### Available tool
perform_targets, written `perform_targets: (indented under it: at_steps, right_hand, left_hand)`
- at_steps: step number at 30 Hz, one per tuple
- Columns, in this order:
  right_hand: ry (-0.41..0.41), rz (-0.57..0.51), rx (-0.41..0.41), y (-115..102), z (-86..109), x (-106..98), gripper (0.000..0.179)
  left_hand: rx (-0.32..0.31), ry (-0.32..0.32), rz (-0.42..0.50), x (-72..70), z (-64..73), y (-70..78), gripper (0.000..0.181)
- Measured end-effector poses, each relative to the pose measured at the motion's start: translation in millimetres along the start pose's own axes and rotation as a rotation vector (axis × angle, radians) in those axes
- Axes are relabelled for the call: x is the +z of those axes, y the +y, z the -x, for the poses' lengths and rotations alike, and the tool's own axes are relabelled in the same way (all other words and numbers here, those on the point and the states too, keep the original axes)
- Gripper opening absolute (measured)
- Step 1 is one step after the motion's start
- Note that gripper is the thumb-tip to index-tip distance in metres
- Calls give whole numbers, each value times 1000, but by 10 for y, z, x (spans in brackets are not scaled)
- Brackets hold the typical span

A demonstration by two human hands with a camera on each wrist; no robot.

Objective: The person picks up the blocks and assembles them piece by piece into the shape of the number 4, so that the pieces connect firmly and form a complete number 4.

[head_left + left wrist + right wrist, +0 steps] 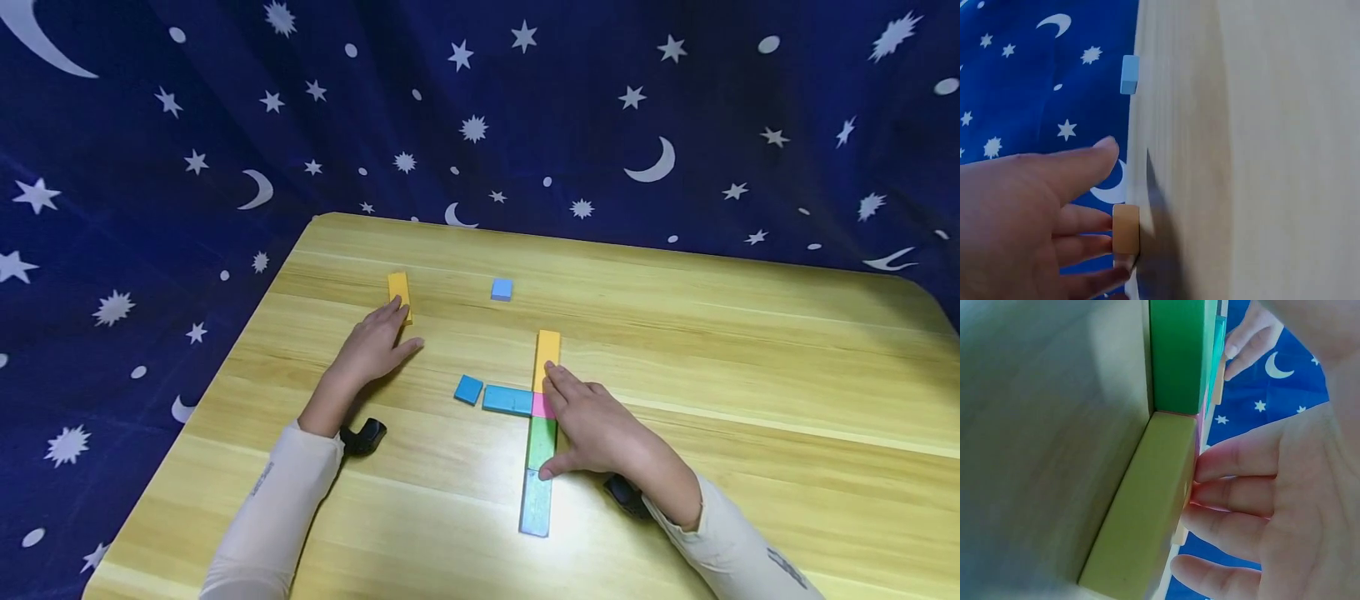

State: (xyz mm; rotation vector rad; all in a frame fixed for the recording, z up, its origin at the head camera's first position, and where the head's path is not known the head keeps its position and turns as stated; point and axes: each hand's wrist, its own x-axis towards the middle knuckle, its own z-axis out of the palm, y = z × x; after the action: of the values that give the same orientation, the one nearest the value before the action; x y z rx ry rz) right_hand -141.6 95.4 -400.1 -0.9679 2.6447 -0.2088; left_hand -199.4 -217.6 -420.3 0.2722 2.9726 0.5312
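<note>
Over the left part of the table, my left hand [367, 346] has its fingers extended, fingertips at an orange block [397, 287] and thumb spread away. In the left wrist view the fingertips meet the side of that block [1126, 230]. My right hand [596, 425] lies along a straight column of blocks: orange [548, 346], pink [541, 406], green [542, 442] and light blue [536, 504]. Its straight fingers touch the column near the orange and pink blocks, partly covering them; the thumb is by the green–light blue joint. A blue oblong block [508, 400] extends left from the pink one.
A small blue square block [468, 389] lies just left of the blue oblong, slightly turned. Farther back sits a periwinkle square block [502, 289]. Dark cloth with stars and moons [420, 100] hangs behind and left of the wooden table [750, 358].
</note>
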Motion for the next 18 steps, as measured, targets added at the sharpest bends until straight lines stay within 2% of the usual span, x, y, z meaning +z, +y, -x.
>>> perform_targets:
  at_steps: [3,9,18]
  right_hand:
    - [3,-3,0,-9,-8,6,108]
    - [5,-6,-1,1,3,5,107]
    - [0,10,-11,10,1,3,108]
  left_hand:
    - [16,-49,23,20,-1,-11,68]
    - [109,-113,21,97,-7,145,70]
    - [200,-173,60,146,59,362,69]
